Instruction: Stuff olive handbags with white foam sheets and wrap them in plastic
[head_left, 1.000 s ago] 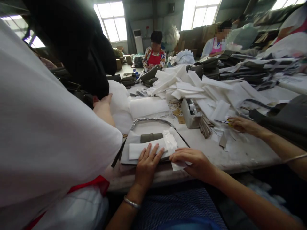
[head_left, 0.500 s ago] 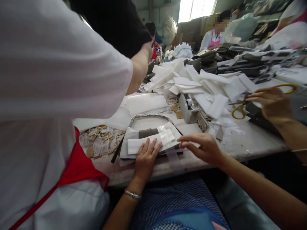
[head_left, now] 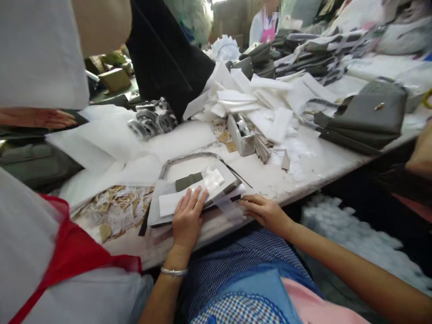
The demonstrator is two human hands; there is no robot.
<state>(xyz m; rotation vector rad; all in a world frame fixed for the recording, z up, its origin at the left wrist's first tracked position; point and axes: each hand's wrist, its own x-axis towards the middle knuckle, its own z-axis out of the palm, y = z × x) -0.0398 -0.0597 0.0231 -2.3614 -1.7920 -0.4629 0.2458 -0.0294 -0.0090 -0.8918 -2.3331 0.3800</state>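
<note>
A grey bag (head_left: 154, 208) with a wrapped handle (head_left: 189, 156) lies flat near the table's front edge. On it rest a folded white foam strip (head_left: 167, 204) and a dark grey strap piece (head_left: 189, 181), with shiny clear film at the foam's right end. My left hand (head_left: 189, 216) lies on the foam with its fingers spread, wearing a silver bangle. At the bag's lower right corner, my right hand (head_left: 265, 213) has its thumb and fingertips pinched on a dark strip (head_left: 235, 197).
A tape dispenser (head_left: 241, 137) stands behind the bag, before piled white foam sheets (head_left: 232, 96). Tags (head_left: 118, 209) lie left. A grey bag (head_left: 367, 117) sits right. A person in white and red (head_left: 37, 54) stands close at left; another person's arm (head_left: 421, 148) shows right.
The view has turned downward and right. My right hand has closed its fingers at the bag's corner. The neighbour's scissors have mostly left view, and the person at left has shifted back.
</note>
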